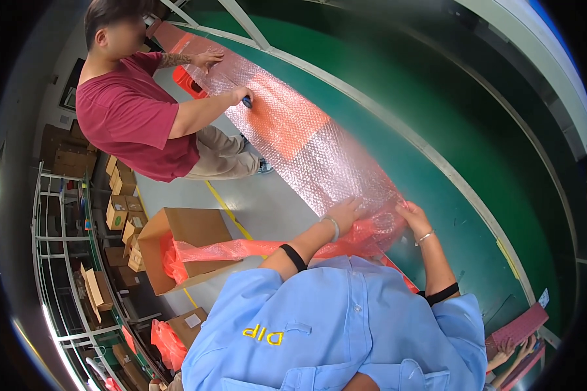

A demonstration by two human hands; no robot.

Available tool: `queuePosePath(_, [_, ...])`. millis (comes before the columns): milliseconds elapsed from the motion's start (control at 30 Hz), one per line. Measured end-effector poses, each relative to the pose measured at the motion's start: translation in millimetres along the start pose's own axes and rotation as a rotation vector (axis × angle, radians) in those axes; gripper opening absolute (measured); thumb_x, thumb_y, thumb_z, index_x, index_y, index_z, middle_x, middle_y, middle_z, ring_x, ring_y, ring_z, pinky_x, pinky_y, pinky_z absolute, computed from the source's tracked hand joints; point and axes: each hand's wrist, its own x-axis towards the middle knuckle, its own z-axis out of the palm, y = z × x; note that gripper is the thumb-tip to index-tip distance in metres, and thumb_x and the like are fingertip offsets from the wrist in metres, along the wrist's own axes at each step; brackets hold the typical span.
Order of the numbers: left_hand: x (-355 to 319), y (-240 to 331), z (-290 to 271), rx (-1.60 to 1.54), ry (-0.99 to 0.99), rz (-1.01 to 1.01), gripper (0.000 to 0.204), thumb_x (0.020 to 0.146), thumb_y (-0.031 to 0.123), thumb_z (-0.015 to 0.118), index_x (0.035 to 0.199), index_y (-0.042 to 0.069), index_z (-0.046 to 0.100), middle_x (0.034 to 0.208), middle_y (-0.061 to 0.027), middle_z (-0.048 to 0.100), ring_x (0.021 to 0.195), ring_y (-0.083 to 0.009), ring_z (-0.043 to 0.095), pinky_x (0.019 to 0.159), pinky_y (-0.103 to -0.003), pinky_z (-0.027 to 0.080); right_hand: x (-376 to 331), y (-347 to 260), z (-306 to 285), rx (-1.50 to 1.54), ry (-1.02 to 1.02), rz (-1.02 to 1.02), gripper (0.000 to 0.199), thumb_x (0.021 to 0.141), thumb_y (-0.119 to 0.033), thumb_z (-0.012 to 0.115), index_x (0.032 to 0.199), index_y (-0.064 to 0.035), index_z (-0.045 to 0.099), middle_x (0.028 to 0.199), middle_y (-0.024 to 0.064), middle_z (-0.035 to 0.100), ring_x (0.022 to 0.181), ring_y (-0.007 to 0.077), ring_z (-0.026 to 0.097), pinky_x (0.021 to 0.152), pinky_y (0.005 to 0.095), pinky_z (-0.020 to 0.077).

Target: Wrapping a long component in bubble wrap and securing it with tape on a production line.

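Observation:
A long sheet of pinkish bubble wrap stretches away from me along the green table. An orange patch shows in the middle of the sheet. My left hand lies with fingers spread on the near end of the wrap. Just right of it, my right hand pinches the sheet's right corner, thumb against fingers. Across the sheet, a co-worker in a dark red shirt presses one hand on the wrap and holds a small dark-handled tool over it; its working end is hidden.
An open cardboard box with red plastic wrap stands left of me, and a strip of wrap runs from it toward my hands. Metal racks and cartons line the left. Another person's hands hold a pink piece at lower right.

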Motion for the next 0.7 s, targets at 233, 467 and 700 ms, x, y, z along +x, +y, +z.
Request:
queuePosePath(233, [8.5, -1.3, -17.9, -0.182, 0.016, -0.080, 0.044, 0.079, 0.022, 0.056, 0.121, 0.014, 0.046, 0.131, -0.0136, 0.035, 0.117, -0.0324, 0.038, 0.090, -0.044, 0.039, 24.8, 5.8, -6.7, 0.286, 0.169, -0.195, 0.012, 0.083, -0.017, 0.060, 0.087, -0.0070, 0.056, 0.077, -0.0045, 0.054, 0.069, 0.0050, 0.049, 0.065, 0.0193, 0.0398])
queuePosePath(467, [21.7, 10.6, -21.3, -0.054, 0.036, -0.207, 0.056, 0.073, 0.028, 0.064, 0.123, 0.015, 0.044, 0.134, -0.0159, 0.029, 0.121, -0.0334, 0.034, 0.089, -0.048, 0.037, 49.1, 18.2, -29.0, 0.068, 0.225, -0.191, 0.013, 0.082, -0.017, 0.060, 0.087, -0.0057, 0.057, 0.078, -0.0029, 0.056, 0.070, 0.0054, 0.050, 0.065, 0.0196, 0.0403])
queuePosePath(700, [26.7, 22.0, -5.0, 0.069, 0.015, -0.245, 0.066, 0.071, 0.028, 0.067, 0.128, 0.018, 0.037, 0.140, -0.0158, 0.020, 0.128, -0.0330, 0.025, 0.094, -0.052, 0.032, 17.3, 24.3, -26.7, 0.067, 0.189, -0.097, 0.020, 0.084, -0.020, 0.059, 0.095, -0.0044, 0.057, 0.082, -0.0009, 0.058, 0.073, 0.0066, 0.052, 0.067, 0.0199, 0.0416])
